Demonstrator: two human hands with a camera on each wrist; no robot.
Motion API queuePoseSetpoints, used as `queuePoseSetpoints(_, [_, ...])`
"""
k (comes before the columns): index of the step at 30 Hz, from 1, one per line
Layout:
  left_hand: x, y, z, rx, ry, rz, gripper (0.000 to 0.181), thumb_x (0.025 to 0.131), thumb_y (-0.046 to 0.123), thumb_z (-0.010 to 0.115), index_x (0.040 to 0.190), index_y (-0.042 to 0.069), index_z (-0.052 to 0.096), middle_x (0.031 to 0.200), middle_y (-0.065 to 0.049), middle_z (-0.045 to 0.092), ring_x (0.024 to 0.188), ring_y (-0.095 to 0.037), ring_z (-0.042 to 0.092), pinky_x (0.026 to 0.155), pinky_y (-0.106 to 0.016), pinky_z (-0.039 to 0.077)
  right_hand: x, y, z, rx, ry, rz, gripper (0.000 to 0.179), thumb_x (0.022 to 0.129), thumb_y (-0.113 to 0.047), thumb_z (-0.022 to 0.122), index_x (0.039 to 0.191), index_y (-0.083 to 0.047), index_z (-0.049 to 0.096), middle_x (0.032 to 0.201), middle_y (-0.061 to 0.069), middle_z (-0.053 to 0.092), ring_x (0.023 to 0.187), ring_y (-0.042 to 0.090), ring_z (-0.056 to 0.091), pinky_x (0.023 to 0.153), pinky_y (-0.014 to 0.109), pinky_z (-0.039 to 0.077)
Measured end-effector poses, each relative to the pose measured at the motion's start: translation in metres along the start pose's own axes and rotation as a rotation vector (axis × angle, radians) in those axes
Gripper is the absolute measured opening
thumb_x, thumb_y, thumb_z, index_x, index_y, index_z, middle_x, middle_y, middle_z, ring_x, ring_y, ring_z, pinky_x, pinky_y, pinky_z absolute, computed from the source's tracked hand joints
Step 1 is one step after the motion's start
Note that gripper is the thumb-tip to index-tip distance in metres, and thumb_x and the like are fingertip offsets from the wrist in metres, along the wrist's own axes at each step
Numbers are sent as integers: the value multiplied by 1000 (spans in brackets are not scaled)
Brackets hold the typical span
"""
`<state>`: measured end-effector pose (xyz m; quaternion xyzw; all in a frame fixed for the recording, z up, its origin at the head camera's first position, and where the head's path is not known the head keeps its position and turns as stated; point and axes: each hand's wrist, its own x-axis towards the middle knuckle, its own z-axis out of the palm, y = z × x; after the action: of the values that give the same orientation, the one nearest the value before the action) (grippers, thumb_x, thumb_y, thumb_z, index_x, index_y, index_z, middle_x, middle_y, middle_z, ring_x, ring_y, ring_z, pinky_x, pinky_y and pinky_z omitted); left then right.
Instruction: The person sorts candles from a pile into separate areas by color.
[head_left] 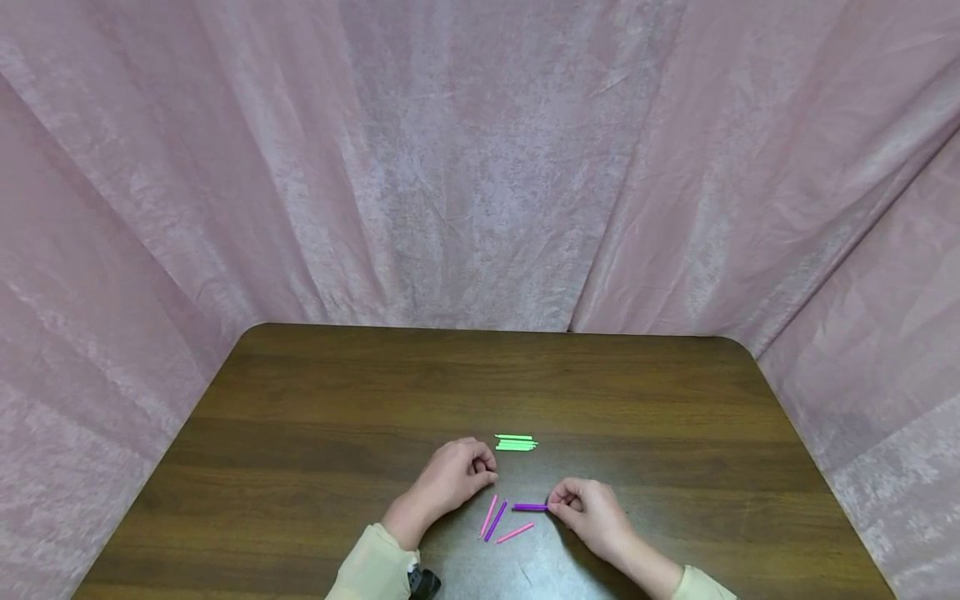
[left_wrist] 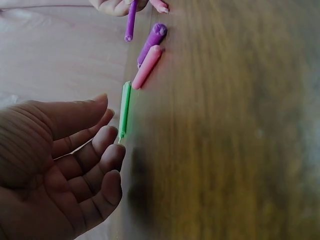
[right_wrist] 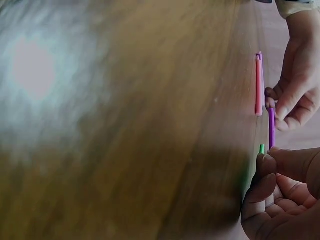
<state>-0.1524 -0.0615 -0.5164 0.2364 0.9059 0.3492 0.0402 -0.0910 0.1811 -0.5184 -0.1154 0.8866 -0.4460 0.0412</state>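
My right hand (head_left: 592,514) pinches one end of a thin purple candle (head_left: 529,507) between thumb and fingertips. The candle points leftward, and in the right wrist view its length (right_wrist: 271,127) stretches away from my fingertips. Loosely bent and with nothing in it, my left hand (head_left: 456,475) rests beside a row of light green candles (head_left: 514,447). Below and between the hands lie a pink candle (head_left: 488,517), another purple candle (head_left: 496,521) slanting alongside it, and a second pink candle (head_left: 515,533). A wick tip shows on the green candle (left_wrist: 125,110) in the left wrist view.
The brown wooden table (head_left: 337,383) has rounded far corners. Pink velvety curtains (head_left: 480,167) hang behind it and along both sides. A dark wrist device (head_left: 424,583) sits at the left sleeve (head_left: 375,567).
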Motion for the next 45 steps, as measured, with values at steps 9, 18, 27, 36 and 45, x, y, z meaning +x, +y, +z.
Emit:
queuePoseSetpoints(9, [-3,2,1,-5,-22,-11,12,81,16,78,82,16,66,73,11,52,65,1,48,63,-21,42,3,4,-8,6,26,32,7,84,-5,73,80,-8,67,65,-8,56,54,-2,44,49,21,39])
queuePoseSetpoints(18, [-11,8,3,-11,-25,15,13,80,15,79,81,16,66,72,12,52,65,0,48,64,-22,42,5,9,-17,5,50,70,10,85,-5,72,80,-11,66,66,-8,56,55,0,45,51,21,39])
queuePoseSetpoints(27, [-18,10,5,-23,-30,13,14,80,16,79,80,17,65,71,15,50,66,-1,49,66,-22,41,8,16,-25,10,67,82,9,86,-5,71,81,-11,66,67,-5,58,54,0,46,52,21,41])
queuePoseSetpoints(36, [-26,12,9,-45,-26,15,17,80,17,80,77,19,63,71,14,50,63,2,47,63,-19,41,13,21,-32,-18,83,119,10,86,-5,70,80,-11,66,62,-6,55,53,1,46,51,21,40])
queuePoseSetpoints(45, [-31,17,9,-36,-37,23,14,80,16,79,79,19,65,72,13,51,63,3,46,62,-18,40,16,24,-40,-13,101,143,9,87,-5,70,81,-11,66,67,-3,59,54,2,48,54,22,41])
